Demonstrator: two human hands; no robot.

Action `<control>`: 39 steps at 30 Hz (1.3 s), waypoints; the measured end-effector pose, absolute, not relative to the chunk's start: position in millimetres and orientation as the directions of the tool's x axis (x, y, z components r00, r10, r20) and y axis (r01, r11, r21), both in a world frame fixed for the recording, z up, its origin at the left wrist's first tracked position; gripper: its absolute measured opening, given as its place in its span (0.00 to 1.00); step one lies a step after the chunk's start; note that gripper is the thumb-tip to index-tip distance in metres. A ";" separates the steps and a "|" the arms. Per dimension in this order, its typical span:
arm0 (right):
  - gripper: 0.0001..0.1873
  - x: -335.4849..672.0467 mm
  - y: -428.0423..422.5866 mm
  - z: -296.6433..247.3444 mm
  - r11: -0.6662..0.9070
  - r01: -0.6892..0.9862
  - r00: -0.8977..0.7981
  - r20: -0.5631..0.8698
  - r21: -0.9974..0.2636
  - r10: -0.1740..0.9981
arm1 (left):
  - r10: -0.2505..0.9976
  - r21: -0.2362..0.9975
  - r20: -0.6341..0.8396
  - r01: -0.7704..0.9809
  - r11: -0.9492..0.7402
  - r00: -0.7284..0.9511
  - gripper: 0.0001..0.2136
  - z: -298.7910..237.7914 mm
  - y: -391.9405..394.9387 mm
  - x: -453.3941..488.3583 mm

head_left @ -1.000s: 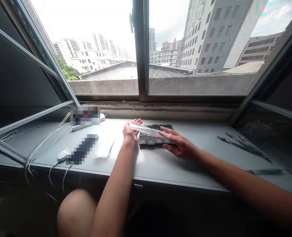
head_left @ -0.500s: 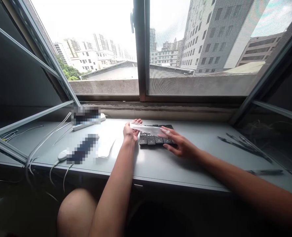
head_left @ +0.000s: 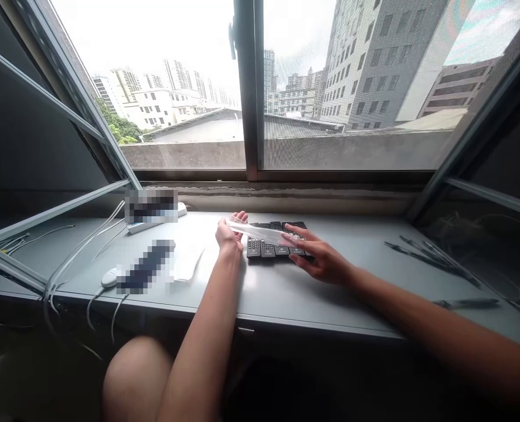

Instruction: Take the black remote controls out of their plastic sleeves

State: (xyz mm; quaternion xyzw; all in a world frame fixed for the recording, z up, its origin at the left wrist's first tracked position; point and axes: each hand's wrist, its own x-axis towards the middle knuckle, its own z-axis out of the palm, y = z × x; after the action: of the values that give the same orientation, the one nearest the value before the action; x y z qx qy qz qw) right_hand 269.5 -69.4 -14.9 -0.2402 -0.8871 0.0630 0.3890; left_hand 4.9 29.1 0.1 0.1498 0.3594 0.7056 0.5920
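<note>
- Vs a second ago: left hand (head_left: pixel 230 235) is edging slightly left, its fingertips clearing the black remotes (head_left: pixel 254 251); right hand (head_left: pixel 323 258) is staying about put.
- Clear film (head_left: pixel 260 234) is spanning both hands, looking narrower than half a second back.
- My read: hands are drawing the film straighter; no remote is being lifted.
- Left grip: thumb looks to be clamping the film's end, other fingers extending loose.
- Right grip: fingertips are meeting the other end, thumb is standing apart; can't tell if anything's being pinched.
- Film is crossing in front of the remotes, which are lying side by side on the desk (head_left: pixel 286 296); can't tell if they're touching.
</note>
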 end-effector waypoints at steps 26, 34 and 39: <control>0.30 235.7 -52.8 -0.7 0.760 0.457 -0.499 0.574 -0.462 0.649 | 0.999 0.727 0.012 -0.687 0.018 0.039 0.15 5.7 8.4 28.8; 0.36 236.2 -50.9 -18.8 0.826 0.393 -0.534 0.630 -0.405 0.563 | 0.995 0.766 0.013 -0.640 0.055 0.102 0.21 5.6 5.1 31.8; 0.36 238.8 -56.7 -15.6 0.860 0.380 -0.538 0.675 -0.340 0.505 | 1.000 0.752 -0.011 -0.659 -0.001 -0.014 0.20 6.6 10.2 28.3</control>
State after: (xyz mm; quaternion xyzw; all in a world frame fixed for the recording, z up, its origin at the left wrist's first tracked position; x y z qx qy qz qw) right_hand 238.8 -56.7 -15.6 -0.2531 -0.8737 0.0762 0.4083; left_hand 28.3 10.2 6.6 0.2865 0.2977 0.6469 0.6409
